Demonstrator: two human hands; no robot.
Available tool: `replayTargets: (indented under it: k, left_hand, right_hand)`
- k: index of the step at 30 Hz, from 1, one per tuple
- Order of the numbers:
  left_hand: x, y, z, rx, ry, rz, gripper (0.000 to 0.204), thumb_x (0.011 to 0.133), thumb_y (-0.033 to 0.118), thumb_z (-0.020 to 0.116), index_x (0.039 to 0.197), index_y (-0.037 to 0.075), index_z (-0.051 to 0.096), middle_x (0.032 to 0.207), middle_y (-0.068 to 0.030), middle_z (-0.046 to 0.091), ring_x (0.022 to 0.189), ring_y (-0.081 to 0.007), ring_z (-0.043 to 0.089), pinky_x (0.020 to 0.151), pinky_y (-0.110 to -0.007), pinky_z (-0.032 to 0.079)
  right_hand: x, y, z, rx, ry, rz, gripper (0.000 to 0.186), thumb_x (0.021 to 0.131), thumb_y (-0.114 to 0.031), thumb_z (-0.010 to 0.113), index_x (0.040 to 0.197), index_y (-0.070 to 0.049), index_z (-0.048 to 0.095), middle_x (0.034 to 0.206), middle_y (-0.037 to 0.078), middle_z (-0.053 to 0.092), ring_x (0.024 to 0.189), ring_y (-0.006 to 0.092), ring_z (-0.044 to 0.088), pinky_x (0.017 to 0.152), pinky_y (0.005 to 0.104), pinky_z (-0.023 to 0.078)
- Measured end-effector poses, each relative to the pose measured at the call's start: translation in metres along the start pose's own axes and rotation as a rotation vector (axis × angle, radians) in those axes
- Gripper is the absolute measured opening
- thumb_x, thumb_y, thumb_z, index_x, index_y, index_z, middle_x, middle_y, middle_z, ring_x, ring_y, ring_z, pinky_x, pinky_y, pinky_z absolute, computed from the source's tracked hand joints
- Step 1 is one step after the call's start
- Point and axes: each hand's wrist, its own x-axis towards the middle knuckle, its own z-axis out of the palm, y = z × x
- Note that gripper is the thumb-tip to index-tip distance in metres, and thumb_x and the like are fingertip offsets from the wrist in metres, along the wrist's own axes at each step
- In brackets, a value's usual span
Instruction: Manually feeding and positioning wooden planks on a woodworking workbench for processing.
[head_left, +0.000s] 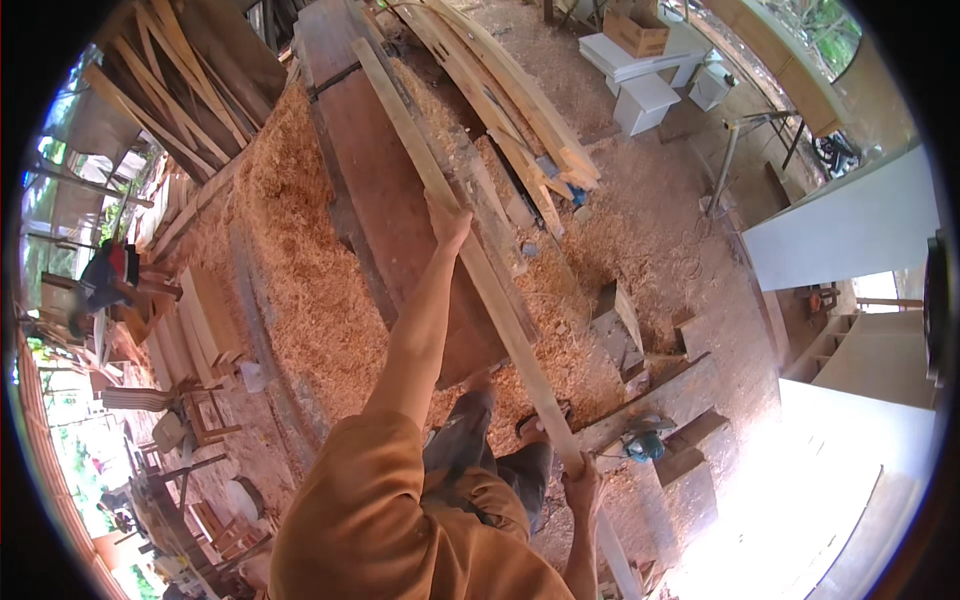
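Note:
A long, narrow wooden board (500,300) runs slantwise from the far end of a reddish-brown workbench (385,210) down past my right side. Stretched far forward, my left hand (450,222) is closed round the board above the bench's right edge. Closer to my body, my right hand (582,487) grips the same board with its fingers wrapped over it. The board's far part lies along the bench top, while its near end reaches the lower edge of the view beyond my right hand.
Wood shavings (290,250) lie heaped left of the bench. Several long planks (500,100) rest beyond it on the right. A teal power tool (643,445) sits near wood offcuts (690,450) on my right. Stacked boards (195,325) and a person (105,275) are at left.

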Motion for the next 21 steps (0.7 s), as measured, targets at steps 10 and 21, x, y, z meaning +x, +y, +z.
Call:
replayTargets:
  k: [10,21]
  left_hand:
    - [-0.003,-0.001,-0.013,-0.01,0.004,0.012,0.106,0.078,0.012,0.074,0.157,-0.005,0.005,0.16,-0.0283,0.025,0.148,-0.039,0.029,0.121,-0.042,0.03]
    - [0.208,0.024,-0.05,-0.109,0.001,-0.113,0.074,0.1,0.041,0.056,0.158,0.008,0.022,0.157,-0.0223,0.035,0.142,-0.0384,0.041,0.115,-0.045,0.037]
  right_hand:
    - [-0.013,0.003,0.008,-0.033,-0.148,0.092,0.065,0.072,-0.02,0.079,0.133,-0.01,0.06,0.108,0.022,0.071,0.097,0.0417,0.069,0.084,0.0509,0.055]
    - [0.074,-0.122,0.019,-0.104,-0.071,-0.124,0.067,0.072,-0.022,0.081,0.132,-0.006,0.054,0.111,0.023,0.069,0.099,0.0446,0.065,0.085,0.0543,0.052]
